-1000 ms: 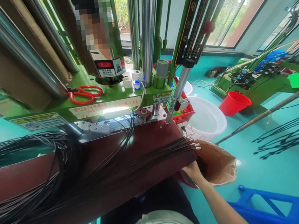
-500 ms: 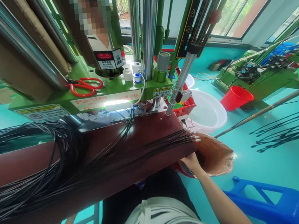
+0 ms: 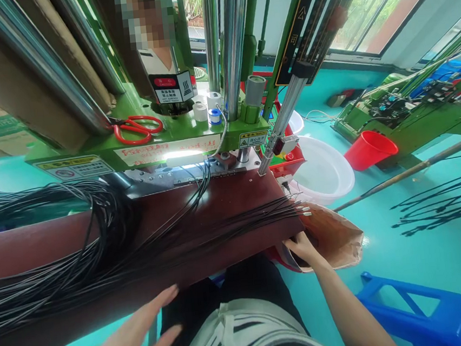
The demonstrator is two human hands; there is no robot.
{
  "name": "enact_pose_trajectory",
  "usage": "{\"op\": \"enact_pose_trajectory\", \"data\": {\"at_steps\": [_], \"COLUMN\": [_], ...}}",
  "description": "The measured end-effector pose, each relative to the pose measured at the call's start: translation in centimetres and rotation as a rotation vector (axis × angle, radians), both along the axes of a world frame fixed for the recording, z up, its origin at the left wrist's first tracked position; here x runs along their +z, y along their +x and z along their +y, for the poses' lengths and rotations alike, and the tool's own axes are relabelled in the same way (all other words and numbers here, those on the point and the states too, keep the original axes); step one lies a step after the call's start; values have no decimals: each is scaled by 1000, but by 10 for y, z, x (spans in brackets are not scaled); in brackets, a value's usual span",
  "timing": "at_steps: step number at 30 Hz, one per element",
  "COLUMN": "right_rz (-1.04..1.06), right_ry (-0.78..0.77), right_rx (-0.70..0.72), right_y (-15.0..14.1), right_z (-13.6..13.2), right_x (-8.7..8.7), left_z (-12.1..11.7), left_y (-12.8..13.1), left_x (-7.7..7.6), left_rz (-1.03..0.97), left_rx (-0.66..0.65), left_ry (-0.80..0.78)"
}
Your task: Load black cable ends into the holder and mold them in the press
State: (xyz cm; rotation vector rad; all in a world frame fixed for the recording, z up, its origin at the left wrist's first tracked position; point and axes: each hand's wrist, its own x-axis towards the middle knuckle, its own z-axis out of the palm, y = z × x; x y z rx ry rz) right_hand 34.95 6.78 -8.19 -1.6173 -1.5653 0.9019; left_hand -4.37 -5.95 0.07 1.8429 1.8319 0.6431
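One big green machine [image 3: 181, 130] stands behind a brown table [image 3: 252, 190]. Black wires [image 3: 110, 217] lie on it, some reaching the machine. The left hand [image 3: 128, 343] is spread wide near the front edge. The right hand [image 3: 303, 247] is at a table corner; I cannot tell its grip. Red scissors [image 3: 140, 141] lie on the machine.

The person wears a pale top [image 3: 265, 324] with curved dark stripes, having 1 pale cloth strip [image 3: 228, 333] at the front, and black trousers [image 3: 251, 285]. The left hand [image 3: 126, 335] and right hand [image 3: 303, 246] are bare.
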Motion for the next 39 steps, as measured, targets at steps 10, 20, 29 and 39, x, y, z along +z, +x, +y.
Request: {"op": "enact_pose_trajectory", "data": {"at_steps": [10, 20, 29, 39], "right_rz": [-104, -296, -369, 1267], "right_ry": [68, 48, -206, -242], "right_rx": [93, 238, 464, 446], "right_y": [4, 7, 2, -90], "right_z": [-8, -15, -38, 4], "right_x": [15, 35, 96, 128], "left_z": [94, 121, 148, 102], "left_y": [114, 118, 130, 100], "left_x": [-7, 5, 29, 53], "left_rz": [515, 617, 552, -289], "left_rx": [-390, -507, -606, -297], "left_ry": [406, 351, 38, -270]}}
